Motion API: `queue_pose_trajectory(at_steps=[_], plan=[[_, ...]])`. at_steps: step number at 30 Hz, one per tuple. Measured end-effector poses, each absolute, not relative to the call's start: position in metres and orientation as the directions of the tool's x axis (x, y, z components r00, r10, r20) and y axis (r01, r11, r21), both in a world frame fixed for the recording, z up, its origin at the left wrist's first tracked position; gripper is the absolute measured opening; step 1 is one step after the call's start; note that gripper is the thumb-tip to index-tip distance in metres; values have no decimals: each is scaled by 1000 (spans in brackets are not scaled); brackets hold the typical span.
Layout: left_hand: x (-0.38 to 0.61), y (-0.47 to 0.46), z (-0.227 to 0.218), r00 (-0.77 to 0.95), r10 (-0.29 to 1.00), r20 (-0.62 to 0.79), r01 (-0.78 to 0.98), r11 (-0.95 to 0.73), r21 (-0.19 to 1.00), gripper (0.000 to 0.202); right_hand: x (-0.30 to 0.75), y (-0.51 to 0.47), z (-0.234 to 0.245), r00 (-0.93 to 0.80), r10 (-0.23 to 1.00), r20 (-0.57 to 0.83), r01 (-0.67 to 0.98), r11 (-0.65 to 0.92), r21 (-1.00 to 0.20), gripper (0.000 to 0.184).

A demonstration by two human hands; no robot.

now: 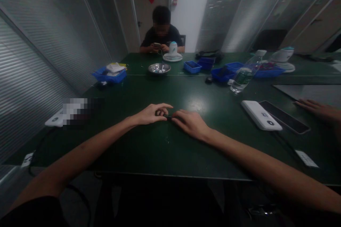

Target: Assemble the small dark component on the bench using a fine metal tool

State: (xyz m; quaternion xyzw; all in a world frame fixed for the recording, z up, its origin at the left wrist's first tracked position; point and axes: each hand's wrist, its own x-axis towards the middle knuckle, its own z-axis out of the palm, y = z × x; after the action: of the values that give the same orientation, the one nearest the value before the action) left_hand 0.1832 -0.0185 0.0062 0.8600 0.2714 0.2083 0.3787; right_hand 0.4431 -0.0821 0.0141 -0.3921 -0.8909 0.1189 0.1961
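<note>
Low over the middle of the green table, my left hand (152,114) and my right hand (190,123) almost meet. Between their fingertips is a small, thin dark object (168,116), too dim and small to name. The right thumb and fingers are pinched on its right end. On the left, the index finger stretches out above while the other fingers curl in beside the thumb, at the object's left end. My fingers hide most of it.
A white power bank (261,115) and a dark phone (285,117) lie right, near another person's hand (318,108). Behind stand a water bottle (245,74), blue trays (192,66), a metal bowl (159,72) and a small fan (172,56). Across sits a person (161,35) holding a phone.
</note>
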Motion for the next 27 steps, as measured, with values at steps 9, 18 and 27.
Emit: queue_pose_trajectory(at_steps=[9, 18, 27], plan=[[183, -21, 12, 776, 619, 123, 312, -546, 778, 53, 435, -84, 23, -662, 716, 223, 653, 696, -298, 28], [182, -23, 11, 754, 636, 166, 305, -562, 769, 55, 431, -84, 19, -599, 768, 229, 640, 630, -439, 26], [187, -26, 11, 779, 607, 158, 281, -563, 777, 58, 429, -84, 16, -564, 766, 308, 600, 636, -486, 25]])
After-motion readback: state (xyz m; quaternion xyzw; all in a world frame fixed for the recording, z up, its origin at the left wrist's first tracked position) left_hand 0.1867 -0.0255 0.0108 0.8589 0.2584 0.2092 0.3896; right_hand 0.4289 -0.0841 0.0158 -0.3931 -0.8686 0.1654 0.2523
